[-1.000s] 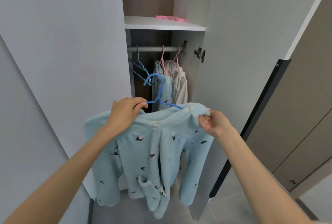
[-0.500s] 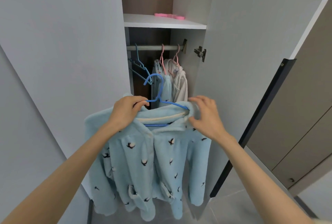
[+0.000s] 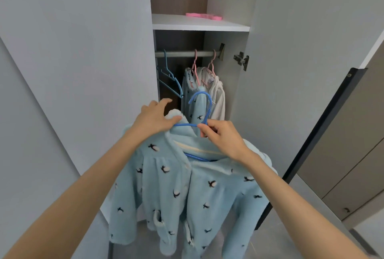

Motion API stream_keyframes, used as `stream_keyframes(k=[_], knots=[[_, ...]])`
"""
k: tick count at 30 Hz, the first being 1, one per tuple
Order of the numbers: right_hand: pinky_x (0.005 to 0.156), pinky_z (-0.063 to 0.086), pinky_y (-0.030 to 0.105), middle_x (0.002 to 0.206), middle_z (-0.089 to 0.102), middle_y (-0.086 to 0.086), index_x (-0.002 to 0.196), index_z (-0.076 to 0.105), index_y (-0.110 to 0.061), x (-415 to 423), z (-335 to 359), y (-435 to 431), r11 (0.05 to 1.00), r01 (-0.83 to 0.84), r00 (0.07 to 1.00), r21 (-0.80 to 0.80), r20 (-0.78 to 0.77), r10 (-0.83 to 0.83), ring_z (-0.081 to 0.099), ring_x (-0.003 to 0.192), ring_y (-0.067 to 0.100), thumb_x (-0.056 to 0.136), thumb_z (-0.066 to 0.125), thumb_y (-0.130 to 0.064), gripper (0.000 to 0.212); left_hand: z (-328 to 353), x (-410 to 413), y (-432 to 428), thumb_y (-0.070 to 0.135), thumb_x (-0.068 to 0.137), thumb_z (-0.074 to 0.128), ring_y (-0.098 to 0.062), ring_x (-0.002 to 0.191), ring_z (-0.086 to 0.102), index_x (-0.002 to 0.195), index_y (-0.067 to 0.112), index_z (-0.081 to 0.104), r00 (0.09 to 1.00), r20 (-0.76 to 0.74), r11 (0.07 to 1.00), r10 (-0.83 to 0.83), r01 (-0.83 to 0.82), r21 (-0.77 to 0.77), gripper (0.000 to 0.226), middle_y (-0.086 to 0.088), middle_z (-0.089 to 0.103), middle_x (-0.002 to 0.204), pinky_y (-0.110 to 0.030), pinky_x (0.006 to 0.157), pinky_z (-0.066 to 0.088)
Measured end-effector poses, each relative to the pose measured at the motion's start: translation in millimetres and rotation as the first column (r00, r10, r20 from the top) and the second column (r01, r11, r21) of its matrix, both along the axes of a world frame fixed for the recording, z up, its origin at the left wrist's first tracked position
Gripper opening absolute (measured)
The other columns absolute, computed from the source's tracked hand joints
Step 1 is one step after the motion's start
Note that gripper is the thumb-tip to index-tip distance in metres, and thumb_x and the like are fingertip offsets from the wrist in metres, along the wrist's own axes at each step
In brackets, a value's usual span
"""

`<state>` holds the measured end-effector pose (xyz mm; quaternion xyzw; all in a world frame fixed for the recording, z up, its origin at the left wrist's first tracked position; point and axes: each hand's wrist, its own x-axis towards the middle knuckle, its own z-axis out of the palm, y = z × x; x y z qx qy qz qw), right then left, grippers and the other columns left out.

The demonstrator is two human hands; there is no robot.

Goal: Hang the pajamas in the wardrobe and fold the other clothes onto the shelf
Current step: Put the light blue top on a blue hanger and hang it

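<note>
1. A light-blue fleece pajama top (image 3: 166,175) with small dark-and-white motifs sits on a blue plastic hanger (image 3: 209,103). It is held below and in front of the metal rail (image 3: 182,53) of the open wardrobe (image 3: 226,36). The hook is off the rail.
2. The right hand (image 3: 224,138) is below the rail's right half. Its thumb and forefinger pinch the hanger's thin neck where the hook meets the arms, and the other fingers (image 3: 214,126) are curled in.
3. The left hand (image 3: 154,117) lies on the top's shoulder and fluffy collar, below the rail's left half. Its fingers (image 3: 164,102) are nearly straight and slightly spread, and the thumb presses on the collar edge over the hanger's arm.
4. The top's front faces the camera. Its sleeves and hem droop far below the rail, towards the grey floor (image 3: 280,238).
5. At the rail's left end hang empty pale-blue hangers (image 3: 168,77).
6. Towards the rail's right end, two pink hangers (image 3: 195,65) carry a light-blue patterned garment (image 3: 187,92) and a white garment (image 3: 218,96), which touch each other.
7. The blue hanger's hook overlaps the patterned garment in view, below the pink hangers.
8. Above the rail, a white shelf (image 3: 197,25) bears a flat pink object (image 3: 203,15) near its back.
9. Grey wardrobe doors (image 3: 93,50) stand open on either side of the rail, with a metal hinge (image 3: 242,60) just right of the rail's end.
</note>
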<state>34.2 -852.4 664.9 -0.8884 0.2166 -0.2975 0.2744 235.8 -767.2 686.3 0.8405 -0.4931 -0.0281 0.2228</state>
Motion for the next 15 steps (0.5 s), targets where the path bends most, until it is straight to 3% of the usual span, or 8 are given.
stream_keyframes(k=[1,3,6,8,9,10,12,15], knots=[[0.054,0.036,0.035,0.05,0.044,0.003,0.061,0.053,-0.028,1.2,1.9,0.0,0.999,0.011,1.0,-0.034,-0.021,-0.011,0.033,0.048,0.012,0.096,0.049,-0.041,0.037,0.2,2.7,-1.0,0.055,0.084,0.055,-0.031,0.112,0.05,0.128,0.019,0.048,0.997,0.02,0.991,0.07,-0.072,0.112,0.058,-0.01,0.056,0.121,-0.037,0.091,0.042],[0.055,0.037,0.032,0.05,0.044,0.0,0.063,0.052,-0.027,2.6,3.7,0.3,0.994,0.027,0.997,-0.105,-0.064,-0.034,0.035,0.048,0.013,0.096,0.047,-0.042,0.036,2.5,4.9,-2.9,0.048,0.086,0.052,-0.028,0.09,0.054,0.1,0.01,0.056,0.99,0.09,0.964,0.111,-0.129,0.233,0.041,-0.011,0.062,0.107,-0.032,0.072,0.041],[0.053,0.035,0.029,0.049,0.045,-0.003,0.067,0.055,-0.022,1.5,0.5,-1.9,0.983,0.053,0.987,-0.178,-0.14,-0.079,0.037,0.048,0.013,0.097,0.046,-0.042,0.037,4.3,6.2,-4.4,0.034,0.09,0.051,-0.025,0.073,0.049,0.077,0.007,0.054,0.991,0.109,0.97,0.074,-0.097,0.224,0.03,-0.01,0.059,0.082,-0.029,0.06,0.035],[0.049,0.031,0.027,0.047,0.041,-0.006,0.067,0.056,-0.021,-2.1,-3.8,-7.1,0.979,0.085,0.975,-0.185,-0.189,-0.12,0.037,0.047,0.012,0.098,0.046,-0.04,0.037,3.4,7.1,-4.7,0.029,0.091,0.052,-0.024,0.064,0.049,0.063,0.008,0.049,0.993,-0.086,0.996,0.08,-0.075,0.056,0.036,-0.007,0.053,0.066,-0.029,0.056,0.037],[0.048,0.029,0.027,0.046,0.04,-0.007,0.067,0.056,-0.022,-4.6,-6.7,-10.4,0.979,0.106,0.969,-0.175,-0.205,-0.141,0.038,0.046,0.011,0.098,0.046,-0.039,0.037,3.4,6.9,-3.7,0.026,0.091,0.054,-0.021,0.058,0.051,0.059,0.009,0.047,0.957,-0.281,0.995,0.069,-0.088,-0.056,0.037,-0.007,0.051,0.062,-0.028,0.054,0.041],[0.049,0.028,0.027,0.046,0.039,-0.008,0.066,0.055,-0.022,-7.8,-9.7,-13.9,0.979,0.128,0.964,-0.157,-0.214,-0.16,0.038,0.046,0.009,0.098,0.047,-0.038,0.037,3.5,6.6,-2.7,0.022,0.091,0.055,-0.017,0.053,0.052,0.059,0.009,0.047,0.859,-0.51,0.979,0.035,-0.131,-0.153,0.035,-0.006,0.05,0.06,-0.026,0.051,0.046],[0.051,0.028,0.029,0.047,0.039,-0.009,0.064,0.054,-0.023,-14.8,-13.9,-20.4,0.978,0.172,0.956,-0.114,-0.221,-0.194,0.039,0.048,0.006,0.098,0.047,-0.037,0.037,4.2,4.1,-0.1,0.014,0.092,0.055,-0.01,0.042,0.054,0.068,0.01,0.052,0.513,-0.857,0.948,-0.05,-0.247,-0.203,0.024,-0.005,0.053,0.054,-0.02,0.044,0.05],[0.056,0.028,0.029,0.047,0.04,-0.008,0.061,0.053,-0.026,-24.5,-12.2,-27.3,0.976,0.21,0.952,-0.055,-0.214,-0.217,0.039,0.046,0.006,0.098,0.048,-0.035,0.038,0.5,0.2,0.3,0.011,0.094,0.047,-0.01,0.057,0.063,0.088,0.009,0.058,0.001,-0.988,0.939,-0.155,-0.311,-0.148,0.013,-0.001,0.065,0.067,-0.024,0.056,0.056]])
